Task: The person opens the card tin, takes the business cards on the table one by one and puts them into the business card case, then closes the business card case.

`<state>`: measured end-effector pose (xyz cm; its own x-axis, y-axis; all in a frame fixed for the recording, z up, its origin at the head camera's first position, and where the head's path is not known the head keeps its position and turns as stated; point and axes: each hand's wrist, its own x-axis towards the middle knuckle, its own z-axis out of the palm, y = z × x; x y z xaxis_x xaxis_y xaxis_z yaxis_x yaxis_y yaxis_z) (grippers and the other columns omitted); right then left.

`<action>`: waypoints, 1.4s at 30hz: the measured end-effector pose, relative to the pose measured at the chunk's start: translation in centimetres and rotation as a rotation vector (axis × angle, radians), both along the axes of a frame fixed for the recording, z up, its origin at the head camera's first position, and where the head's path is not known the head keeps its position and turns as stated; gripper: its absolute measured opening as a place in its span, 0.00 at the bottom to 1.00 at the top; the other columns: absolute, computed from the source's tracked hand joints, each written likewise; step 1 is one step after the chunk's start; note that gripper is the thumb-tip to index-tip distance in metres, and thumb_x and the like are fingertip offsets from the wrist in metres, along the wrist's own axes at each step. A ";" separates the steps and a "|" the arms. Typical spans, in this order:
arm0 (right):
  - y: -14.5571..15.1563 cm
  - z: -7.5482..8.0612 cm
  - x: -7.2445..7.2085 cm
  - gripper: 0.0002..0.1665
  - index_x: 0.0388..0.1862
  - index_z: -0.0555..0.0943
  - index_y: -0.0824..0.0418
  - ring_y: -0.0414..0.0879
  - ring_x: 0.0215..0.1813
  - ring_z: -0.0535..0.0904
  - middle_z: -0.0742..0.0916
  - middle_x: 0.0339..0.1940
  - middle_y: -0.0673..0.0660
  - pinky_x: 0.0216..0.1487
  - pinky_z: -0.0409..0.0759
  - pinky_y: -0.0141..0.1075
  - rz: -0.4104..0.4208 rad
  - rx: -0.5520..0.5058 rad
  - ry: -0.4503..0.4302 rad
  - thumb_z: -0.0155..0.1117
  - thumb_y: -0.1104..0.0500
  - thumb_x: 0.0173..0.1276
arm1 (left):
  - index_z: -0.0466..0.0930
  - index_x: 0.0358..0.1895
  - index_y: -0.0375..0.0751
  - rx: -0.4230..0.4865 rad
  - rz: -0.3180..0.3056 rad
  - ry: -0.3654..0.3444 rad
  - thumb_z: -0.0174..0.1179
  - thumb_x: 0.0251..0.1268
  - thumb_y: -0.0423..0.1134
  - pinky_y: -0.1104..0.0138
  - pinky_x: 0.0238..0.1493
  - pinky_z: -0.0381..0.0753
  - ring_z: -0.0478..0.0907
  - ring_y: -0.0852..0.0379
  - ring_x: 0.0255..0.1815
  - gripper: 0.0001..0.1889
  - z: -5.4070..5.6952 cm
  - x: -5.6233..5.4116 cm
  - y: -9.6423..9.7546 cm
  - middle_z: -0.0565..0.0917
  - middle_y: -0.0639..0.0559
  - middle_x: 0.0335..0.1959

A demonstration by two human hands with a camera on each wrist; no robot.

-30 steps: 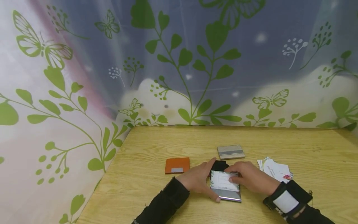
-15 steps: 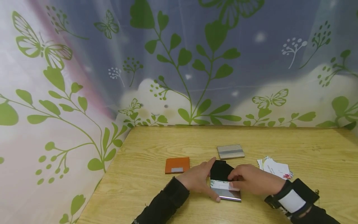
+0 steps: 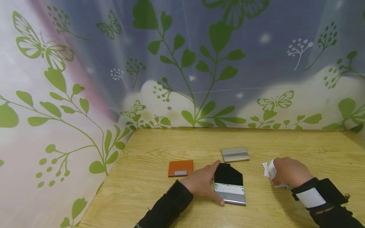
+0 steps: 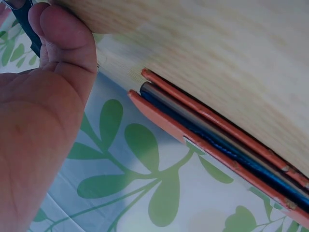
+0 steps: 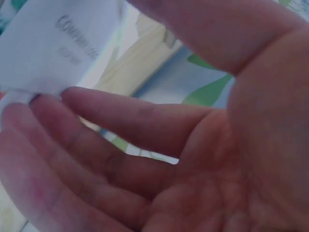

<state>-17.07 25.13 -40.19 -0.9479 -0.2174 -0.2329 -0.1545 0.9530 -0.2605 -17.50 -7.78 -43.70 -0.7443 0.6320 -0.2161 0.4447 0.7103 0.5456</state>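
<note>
An opened card case [image 3: 228, 173] with a black inside and a silver lower part lies on the table. A white card [image 3: 233, 188] with a leafy border sits in its lower pocket. My left hand [image 3: 199, 183] holds the case along its left side, thumb at the bottom corner and fingers by the black flap. To the right, my right hand [image 3: 291, 172] grips a white business card [image 5: 58, 43], bent up at the loose pile. Most of that pile [image 3: 266, 171] is hidden under the hand.
An orange card case [image 3: 180, 167] with a silver plate lies left of my left hand. Behind the opened case is a closed beige case [image 3: 235, 154] with a grey band. A printed curtain [image 3: 182, 63] rises at the wooden table's back edge and left side.
My right hand slid the leafy card down into the case pocket, let it go and moved right to the pile, taking hold of a business card. My left hand has stayed put.
</note>
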 end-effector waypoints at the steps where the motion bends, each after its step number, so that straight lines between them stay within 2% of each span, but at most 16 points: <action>1: 0.0 -0.1 -0.1 0.16 0.30 0.79 0.66 0.49 0.27 0.72 0.79 0.24 0.54 0.27 0.73 0.42 -0.002 -0.002 0.002 0.80 0.62 0.54 | 0.39 0.86 0.51 -0.001 0.001 0.001 0.81 0.45 0.65 0.56 0.75 0.65 0.57 0.52 0.81 0.71 0.0 0.0 0.0 0.59 0.47 0.82; 6: -0.3 -0.3 -0.1 0.09 0.26 0.76 0.63 0.48 0.23 0.71 0.76 0.22 0.54 0.24 0.68 0.38 -0.014 0.000 0.028 0.70 0.64 0.59 | 0.40 0.86 0.51 -0.007 0.001 0.011 0.80 0.45 0.66 0.56 0.76 0.64 0.57 0.52 0.81 0.71 0.1 0.1 0.0 0.59 0.48 0.82; 11: -0.8 0.2 0.2 0.15 0.23 0.75 0.61 0.46 0.22 0.69 0.74 0.19 0.52 0.23 0.64 0.38 -0.022 0.055 0.094 0.66 0.60 0.70 | 0.40 0.86 0.51 -0.007 0.006 -0.005 0.80 0.45 0.66 0.56 0.76 0.64 0.57 0.53 0.81 0.71 0.3 0.2 0.1 0.58 0.49 0.82; 16: -0.5 1.0 0.8 0.21 0.16 0.73 0.59 0.44 0.19 0.63 0.68 0.14 0.50 0.21 0.59 0.38 -0.052 0.067 0.233 0.63 0.62 0.71 | 0.40 0.86 0.50 0.002 0.004 -0.007 0.81 0.45 0.64 0.56 0.76 0.64 0.57 0.53 0.81 0.70 0.3 0.2 0.1 0.58 0.49 0.82; 20: 0.2 1.3 0.8 0.25 0.13 0.70 0.58 0.43 0.17 0.59 0.64 0.12 0.48 0.20 0.55 0.36 -0.078 0.029 0.336 0.66 0.60 0.71 | 0.40 0.86 0.51 -0.006 0.004 -0.002 0.81 0.46 0.64 0.56 0.76 0.64 0.57 0.52 0.81 0.70 0.3 0.3 0.1 0.58 0.49 0.82; 24: 0.2 1.5 0.2 0.21 0.18 0.73 0.58 0.43 0.16 0.62 0.68 0.13 0.49 0.19 0.57 0.36 -0.070 -0.072 0.380 0.60 0.59 0.75 | 0.40 0.86 0.52 -0.012 0.011 -0.002 0.81 0.45 0.65 0.54 0.76 0.64 0.56 0.51 0.82 0.70 0.3 0.3 0.1 0.59 0.48 0.82; 26: -0.1 1.6 -0.1 0.20 0.22 0.75 0.59 0.44 0.16 0.63 0.70 0.14 0.50 0.20 0.58 0.36 -0.033 -0.161 0.366 0.54 0.59 0.78 | 0.40 0.86 0.52 -0.011 0.013 -0.003 0.81 0.45 0.65 0.54 0.76 0.64 0.56 0.51 0.81 0.70 0.3 0.3 0.1 0.59 0.48 0.82; 28: -0.6 1.6 -0.4 0.17 0.33 0.81 0.63 0.44 0.19 0.68 0.76 0.19 0.51 0.21 0.62 0.36 0.023 -0.265 0.318 0.51 0.58 0.82 | 0.40 0.86 0.52 -0.009 0.014 0.000 0.81 0.45 0.65 0.55 0.75 0.65 0.58 0.51 0.81 0.70 0.3 0.3 0.1 0.60 0.48 0.82; 31: -1.3 1.3 -0.8 0.14 0.49 0.83 0.66 0.43 0.26 0.73 0.83 0.30 0.51 0.25 0.68 0.35 0.120 -0.424 0.224 0.53 0.58 0.84 | 0.41 0.86 0.51 -0.007 0.011 0.001 0.81 0.45 0.65 0.56 0.75 0.66 0.59 0.52 0.80 0.71 0.2 0.2 0.0 0.60 0.48 0.82; 33: -1.7 0.9 -0.9 0.15 0.59 0.82 0.66 0.42 0.30 0.76 0.86 0.37 0.51 0.26 0.71 0.35 0.185 -0.520 0.156 0.57 0.59 0.82 | 0.41 0.86 0.51 0.003 0.006 0.004 0.81 0.44 0.66 0.57 0.74 0.67 0.61 0.54 0.79 0.71 0.0 0.1 0.1 0.61 0.49 0.81; 37: -2.9 -0.1 -0.8 0.15 0.59 0.82 0.65 0.39 0.33 0.78 0.86 0.38 0.50 0.30 0.75 0.33 0.293 -0.650 0.059 0.64 0.60 0.78 | 0.46 0.85 0.51 0.063 -0.022 0.017 0.83 0.41 0.64 0.60 0.71 0.69 0.65 0.59 0.73 0.70 -0.2 0.0 0.2 0.66 0.53 0.78; 39: -3.6 -0.6 -0.7 0.14 0.57 0.83 0.63 0.38 0.33 0.79 0.86 0.36 0.48 0.32 0.76 0.33 0.327 -0.668 0.044 0.66 0.60 0.77 | 0.48 0.84 0.52 0.098 -0.035 0.019 0.84 0.40 0.62 0.62 0.69 0.70 0.67 0.61 0.69 0.68 -0.2 -0.1 0.2 0.69 0.55 0.75; 42: -4.6 -1.2 -0.5 0.11 0.52 0.85 0.61 0.35 0.34 0.79 0.86 0.34 0.45 0.33 0.77 0.32 0.360 -0.634 0.076 0.67 0.59 0.76 | 0.47 0.84 0.51 0.089 -0.027 0.022 0.84 0.40 0.63 0.63 0.67 0.71 0.69 0.63 0.66 0.69 -0.1 -0.1 0.3 0.70 0.54 0.73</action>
<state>-17.59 20.51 -41.36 -0.8012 -0.5892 0.1045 -0.4691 0.5099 -0.7210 -17.60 -7.53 -43.79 -0.7309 0.6675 -0.1424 0.4751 0.6473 0.5961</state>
